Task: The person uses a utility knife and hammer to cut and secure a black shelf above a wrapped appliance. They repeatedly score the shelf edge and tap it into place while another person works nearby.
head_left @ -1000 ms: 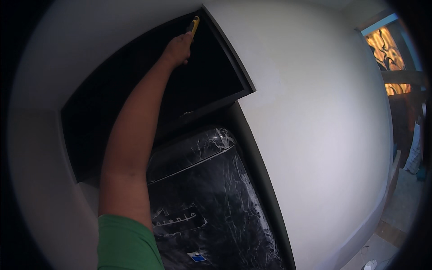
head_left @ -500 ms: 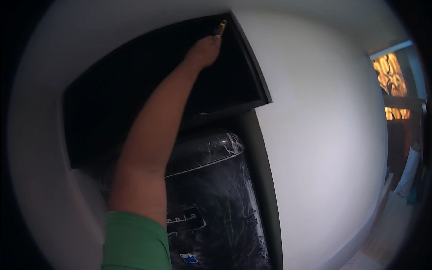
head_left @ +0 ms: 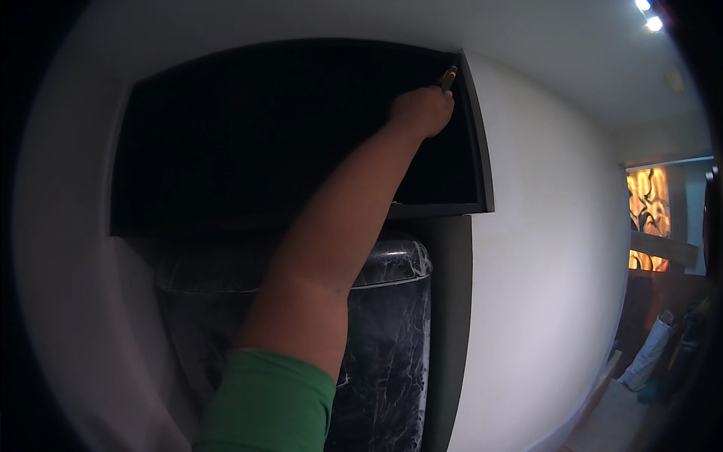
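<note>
My left hand (head_left: 423,111) is raised at the end of an outstretched arm in a green sleeve. Its fingers are closed round a slim black-and-yellow tool (head_left: 449,77), whose exact kind is too small and dim to make out. The tool's tip is by the upper right corner of a dark box-like cabinet (head_left: 263,143) set high in the wall; whether it touches the frame I cannot tell. The cabinet's inside is almost black. My right hand is out of view.
Below the cabinet stands a tall dark appliance (head_left: 388,346) wrapped in clear film, partly behind my forearm. A pale wall (head_left: 546,264) runs along the right. Farther right are a lit patterned panel (head_left: 649,200), a wooden board (head_left: 663,247) and a white roll-like bundle (head_left: 648,350).
The view has tilted and shifted, so the cabinet looks more level and ceiling lights show. My left hand still grips the tool near the same cabinet corner.
</note>
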Motion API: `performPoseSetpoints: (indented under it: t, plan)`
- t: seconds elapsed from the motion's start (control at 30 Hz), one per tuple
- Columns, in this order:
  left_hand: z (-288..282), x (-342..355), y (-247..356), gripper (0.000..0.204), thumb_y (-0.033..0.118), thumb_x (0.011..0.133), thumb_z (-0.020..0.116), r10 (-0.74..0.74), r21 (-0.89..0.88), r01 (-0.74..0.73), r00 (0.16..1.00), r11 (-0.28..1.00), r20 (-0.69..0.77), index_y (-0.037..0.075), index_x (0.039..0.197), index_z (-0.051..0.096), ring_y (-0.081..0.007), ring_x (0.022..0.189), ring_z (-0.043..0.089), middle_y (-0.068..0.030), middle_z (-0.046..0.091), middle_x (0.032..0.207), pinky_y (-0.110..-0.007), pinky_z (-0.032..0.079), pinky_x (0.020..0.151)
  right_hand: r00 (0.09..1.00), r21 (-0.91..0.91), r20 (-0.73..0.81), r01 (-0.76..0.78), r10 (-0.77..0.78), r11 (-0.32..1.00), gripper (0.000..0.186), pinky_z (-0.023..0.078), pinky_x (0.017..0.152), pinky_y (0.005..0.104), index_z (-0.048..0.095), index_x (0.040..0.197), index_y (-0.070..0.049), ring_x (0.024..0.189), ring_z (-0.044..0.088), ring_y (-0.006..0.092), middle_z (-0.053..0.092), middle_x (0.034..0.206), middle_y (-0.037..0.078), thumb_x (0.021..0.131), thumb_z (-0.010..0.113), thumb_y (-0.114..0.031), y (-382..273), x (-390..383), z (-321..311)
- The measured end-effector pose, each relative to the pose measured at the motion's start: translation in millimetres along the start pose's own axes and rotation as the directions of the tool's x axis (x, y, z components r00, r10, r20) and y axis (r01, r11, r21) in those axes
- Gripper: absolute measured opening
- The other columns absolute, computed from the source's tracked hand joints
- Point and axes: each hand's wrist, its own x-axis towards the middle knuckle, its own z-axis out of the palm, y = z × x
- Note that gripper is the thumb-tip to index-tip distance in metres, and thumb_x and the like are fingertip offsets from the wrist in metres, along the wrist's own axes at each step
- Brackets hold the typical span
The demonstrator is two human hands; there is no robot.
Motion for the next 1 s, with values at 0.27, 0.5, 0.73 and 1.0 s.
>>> performPoseSetpoints:
  t: [0.27,0.5,0.73,1.0]
  plan:
    - [-14.0,6.5,-12.5,0.056,0.040,0.107,0.025,0.038,0.011,-0.038,0.998,0.999,0.052,0.002,0.115,0.066,-0.0358,0.103,0.068,-0.0182,0.071,0.108,-0.049,0.053,0.093,1.000,-0.005,0.017,-0.006,0.006,1.000,0.036,0.052,0.085,0.0433,0.073,0.108,-0.004,0.096,0.067,0.0345,0.071,0.107,0.021,0.082,0.063,-0.027,-13.6,-3.6,-2.5]
    - [-17.6,8.1,-16.0,0.057,0.040,0.107,0.024,0.011,-0.017,-0.009,0.997,1.000,0.075,0.003,0.114,0.067,-0.0348,0.106,0.068,-0.0188,0.070,0.111,-0.048,0.052,0.094,0.999,-0.011,0.035,-0.006,0.006,1.000,0.037,0.052,0.084,0.0435,0.073,0.107,-0.003,0.096,0.067,0.0346,0.071,0.106,0.021,0.081,0.064,-0.028,-19.7,-1.8,-4.4]
    - [12.4,34.2,-36.3,0.057,0.041,0.107,0.027,0.123,-0.152,-0.129,0.991,0.980,-0.045,-0.003,0.114,0.064,-0.0442,0.113,0.061,-0.0252,0.065,0.119,-0.051,0.046,0.099,0.999,0.013,0.047,0.008,-0.008,1.000,0.037,0.053,0.084,0.0436,0.073,0.106,-0.003,0.095,0.067,0.0348,0.071,0.105,0.022,0.081,0.064,-0.029,-30.3,4.7,7.2]
    - [6.5,39.3,-43.9,0.060,0.051,0.103,0.037,0.124,-0.283,-0.128,0.992,0.950,-0.029,-0.002,0.112,0.064,-0.0278,0.072,0.065,-0.0144,0.063,0.082,-0.041,0.054,0.071,0.997,0.056,0.063,0.042,-0.045,0.998,0.038,0.053,0.083,0.0437,0.073,0.105,-0.002,0.094,0.068,0.0350,0.071,0.105,0.022,0.081,0.065,-0.030,-37.9,17.5,27.1]
